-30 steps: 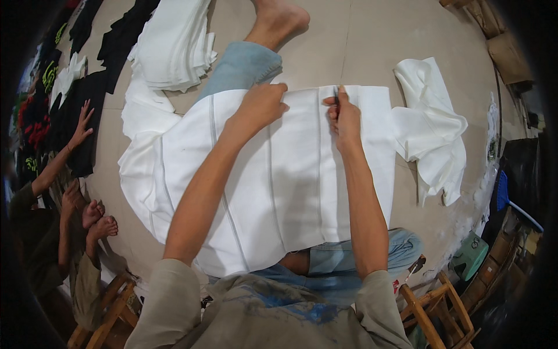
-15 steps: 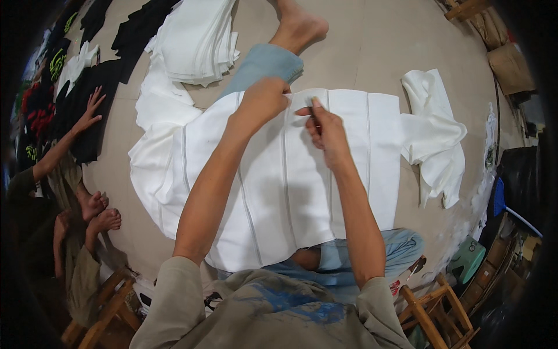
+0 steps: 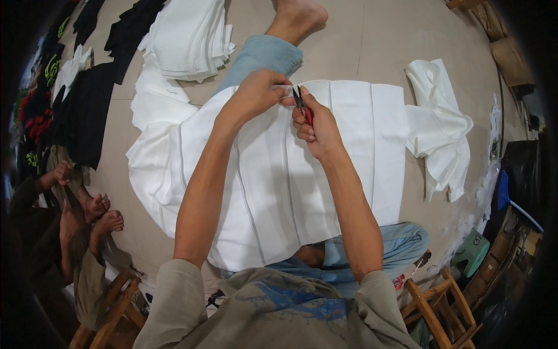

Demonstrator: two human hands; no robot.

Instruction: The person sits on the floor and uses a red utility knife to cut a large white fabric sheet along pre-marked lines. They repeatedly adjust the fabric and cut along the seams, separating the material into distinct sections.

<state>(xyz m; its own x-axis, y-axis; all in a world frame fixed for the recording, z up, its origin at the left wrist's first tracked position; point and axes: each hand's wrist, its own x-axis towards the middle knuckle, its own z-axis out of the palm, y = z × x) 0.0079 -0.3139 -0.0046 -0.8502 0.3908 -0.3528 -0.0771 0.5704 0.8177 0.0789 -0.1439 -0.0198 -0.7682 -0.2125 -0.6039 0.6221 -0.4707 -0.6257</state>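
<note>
Across your lap and the floor before you spreads the white cloth [image 3: 308,192], marked by grey lines that run from its far edge toward you. Your left hand [image 3: 260,93] is at that far edge, left of the right one, thumb and fingers pinched on the fabric. Your right hand [image 3: 317,123] is just beside it, closed around small snips [image 3: 303,106] with red handles; their dark blades point away from you and lie at the edge, near your left fingertips. Most of the cloth lies nearer your body than both hands, passing under your forearms and reaching out to either side of them. Beyond your left hand sits a stack of white pieces [image 3: 185,46], well apart from the snips. Over to the right, a crumpled white piece [image 3: 444,128] lies beside the cloth's right edge, and a wooden stool [image 3: 427,299] stands near your right knee
</note>
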